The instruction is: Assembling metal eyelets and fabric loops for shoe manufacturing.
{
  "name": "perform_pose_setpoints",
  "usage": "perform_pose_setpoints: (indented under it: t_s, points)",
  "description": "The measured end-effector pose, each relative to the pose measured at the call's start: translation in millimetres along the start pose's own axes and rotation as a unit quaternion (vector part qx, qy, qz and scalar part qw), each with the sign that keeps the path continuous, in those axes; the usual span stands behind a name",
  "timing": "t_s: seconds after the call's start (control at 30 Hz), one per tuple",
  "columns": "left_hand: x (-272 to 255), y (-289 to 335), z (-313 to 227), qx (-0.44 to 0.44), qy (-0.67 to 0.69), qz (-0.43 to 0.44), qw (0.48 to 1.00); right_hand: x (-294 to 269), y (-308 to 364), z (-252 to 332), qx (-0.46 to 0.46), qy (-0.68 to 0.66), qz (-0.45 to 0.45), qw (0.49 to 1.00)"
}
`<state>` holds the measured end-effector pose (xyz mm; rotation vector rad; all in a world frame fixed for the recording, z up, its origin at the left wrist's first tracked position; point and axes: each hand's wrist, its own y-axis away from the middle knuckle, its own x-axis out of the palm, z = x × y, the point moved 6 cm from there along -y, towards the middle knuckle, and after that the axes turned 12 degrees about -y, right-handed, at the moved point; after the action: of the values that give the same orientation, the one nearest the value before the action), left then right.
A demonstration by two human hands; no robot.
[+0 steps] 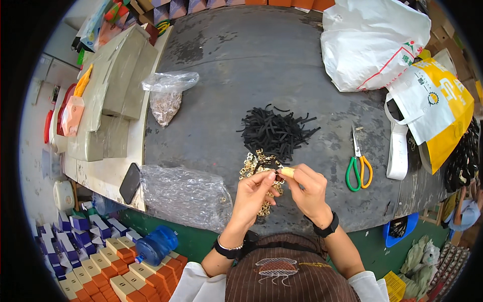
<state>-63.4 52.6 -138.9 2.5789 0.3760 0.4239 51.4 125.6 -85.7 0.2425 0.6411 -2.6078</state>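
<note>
My left hand and my right hand meet tip to tip near the front of the dark table, both closed in a pinch. What lies between the fingertips is too small to make out. A yellow covering sits on a fingertip of my right hand. Under and just behind the fingers spreads a pile of small gold-coloured metal buckles, partly hidden by my hands. Touching that pile on its far side is a heap of short black strips.
Scissors with green and orange handles lie to the right, beside a white strap roll. White plastic bags fill the far right. At left are a clear plastic sheet, a phone and a small filled bag.
</note>
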Motion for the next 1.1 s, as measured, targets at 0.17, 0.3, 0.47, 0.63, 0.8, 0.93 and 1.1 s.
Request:
perform_pose_setpoints:
  t_s: [0.17, 0.3, 0.47, 0.63, 0.8, 0.93, 1.1]
  points:
    - [14.4, 6.4, 3.1, 0.018, -0.012, 0.015, 1.000, -23.5, 23.9, -5.5, 0.115, -0.062, -0.003, 0.991]
    - [29.0, 11.2, -0.9, 0.034, -0.018, 0.028, 0.999, -37.5, 33.5, -1.0, 0.240, -0.195, -0.079, 0.948]
    - [41.5, 18.8, -14.8, 0.067, -0.048, 0.023, 0.996, -51.0, 39.8, 3.9, 0.273, -0.233, -0.070, 0.931]
    - [52.9, 23.5, -26.7, 0.081, -0.071, 0.007, 0.994, -58.1, 39.1, 8.4, 0.306, -0.291, -0.065, 0.904]
    - [65.4, 30.7, -34.7, 0.125, -0.123, 0.063, 0.982, -64.9, 41.5, 11.6, 0.337, -0.368, -0.058, 0.865]
    - [68.6, 35.8, -35.9, 0.160, -0.210, 0.099, 0.959, -72.0, 41.6, 15.3, 0.357, -0.389, -0.029, 0.849]
    - [73.9, 38.6, -42.4, 0.144, -0.188, 0.124, 0.964, -76.7, 43.8, 16.6, 0.376, -0.398, -0.026, 0.837]
